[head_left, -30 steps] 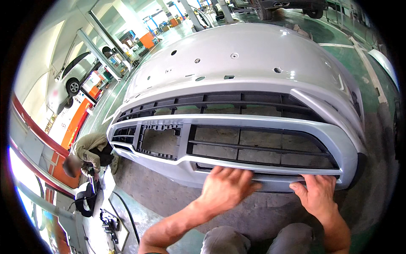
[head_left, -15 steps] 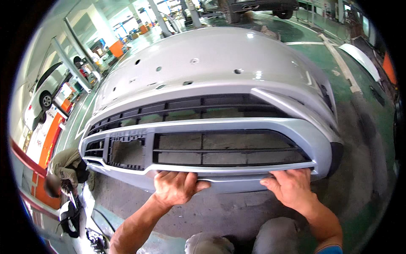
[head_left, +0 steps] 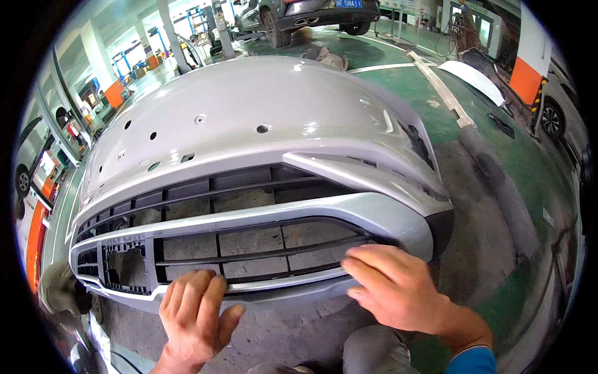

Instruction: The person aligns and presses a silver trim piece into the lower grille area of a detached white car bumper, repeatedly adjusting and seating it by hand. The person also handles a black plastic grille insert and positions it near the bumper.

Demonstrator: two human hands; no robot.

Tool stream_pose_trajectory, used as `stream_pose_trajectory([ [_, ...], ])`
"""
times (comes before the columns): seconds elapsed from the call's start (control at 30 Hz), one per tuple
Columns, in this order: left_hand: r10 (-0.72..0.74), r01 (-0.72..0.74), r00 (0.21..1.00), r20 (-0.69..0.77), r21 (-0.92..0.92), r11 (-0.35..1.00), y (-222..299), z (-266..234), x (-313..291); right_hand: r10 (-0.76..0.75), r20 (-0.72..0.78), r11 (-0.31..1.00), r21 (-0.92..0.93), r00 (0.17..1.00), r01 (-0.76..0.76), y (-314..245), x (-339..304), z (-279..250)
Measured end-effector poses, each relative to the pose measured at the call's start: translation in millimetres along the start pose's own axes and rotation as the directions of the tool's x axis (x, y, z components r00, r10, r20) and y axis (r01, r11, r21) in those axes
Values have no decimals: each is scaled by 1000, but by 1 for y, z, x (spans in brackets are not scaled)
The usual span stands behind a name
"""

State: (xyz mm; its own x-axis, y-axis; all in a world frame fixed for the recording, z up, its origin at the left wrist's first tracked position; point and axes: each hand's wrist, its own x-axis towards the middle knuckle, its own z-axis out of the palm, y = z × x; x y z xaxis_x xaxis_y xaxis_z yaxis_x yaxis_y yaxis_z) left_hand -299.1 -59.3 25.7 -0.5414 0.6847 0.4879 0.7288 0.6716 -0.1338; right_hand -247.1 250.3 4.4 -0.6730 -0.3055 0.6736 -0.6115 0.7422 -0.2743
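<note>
Before my grey-trousered knees (head_left: 377,352), a large, glossy silver-grey car bumper (head_left: 237,100) is resting on the stained grey floor (head_left: 274,340). My bare left hand (head_left: 196,315) is resting with bent fingers over the lower silver rim of the black plastic grille (head_left: 299,177); my bare right hand (head_left: 402,290), fingers also bent, is resting by its lower right corner. I cannot tell whether either is gripping. Another person (head_left: 59,290) in khaki is bending near the left end.

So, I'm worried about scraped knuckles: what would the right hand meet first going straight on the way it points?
Probably the black lower grille of the silver bumper, ahead and leftward of the right hand; depth is unclear, so its fingertips may be touching it.
</note>
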Motion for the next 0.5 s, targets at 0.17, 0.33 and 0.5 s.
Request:
stream_pose_trajectory([
  [0.17, -17, 39, 987, 159, -139, 990, -12, 4, 24, 83, 77, 989, -127, 994, -72, 5, 8, 13],
  [0.33, 24, 10, 971, 240, -142, 990, -19, 5, 33, 174, 160, 979, -134, 972, -153, 1, 16, 15],
  [0.5, 71, -68, 993, 91, -28, 997, -20, 18, 24, 173, 136, 979, -129, 975, -156, 0, 16, 22],
])
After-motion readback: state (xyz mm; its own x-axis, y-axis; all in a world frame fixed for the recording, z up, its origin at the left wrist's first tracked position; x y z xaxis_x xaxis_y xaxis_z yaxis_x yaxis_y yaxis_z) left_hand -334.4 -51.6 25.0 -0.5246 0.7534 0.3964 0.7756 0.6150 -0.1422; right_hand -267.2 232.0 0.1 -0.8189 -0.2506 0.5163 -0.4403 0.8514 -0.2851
